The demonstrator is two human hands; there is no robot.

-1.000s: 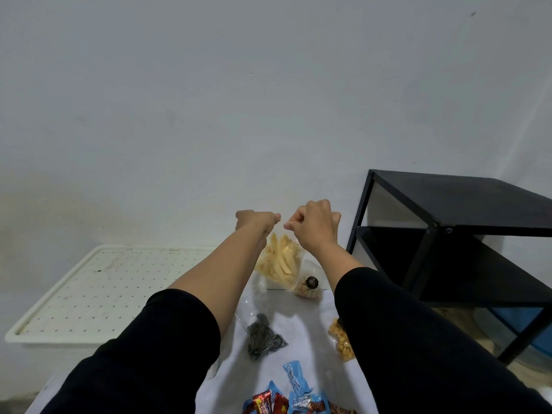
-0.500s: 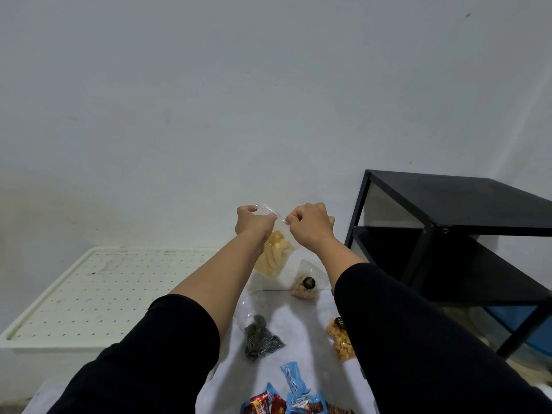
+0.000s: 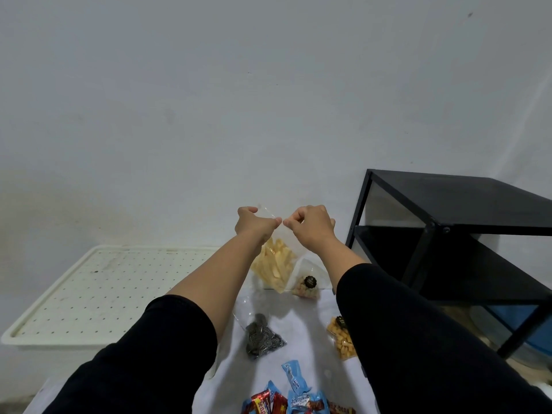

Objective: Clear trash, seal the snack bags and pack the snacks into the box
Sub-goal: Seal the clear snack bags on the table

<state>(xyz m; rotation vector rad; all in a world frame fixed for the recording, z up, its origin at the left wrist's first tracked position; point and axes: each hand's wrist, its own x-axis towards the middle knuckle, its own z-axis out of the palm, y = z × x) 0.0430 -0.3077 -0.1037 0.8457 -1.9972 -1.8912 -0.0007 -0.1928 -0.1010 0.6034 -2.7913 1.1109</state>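
A clear zip bag of pale yellow chip sticks hangs in the air above the far end of the white table. My left hand and my right hand both pinch its top strip, thumbs nearly touching. Below lie a clear bag of dark seeds, a small bag of mixed nuts and a bag of orange puffs, part hidden by my right sleeve. Blue and red wrapped candies sit at the near edge.
A white perforated lid or tray lies to the left of the table. A black metal shelf stands to the right, with something blue on the floor under it. A plain wall is behind.
Both hands stay raised with the bag's top pinched between them. The bag swung left, then back under the hands. The view has dropped a little.
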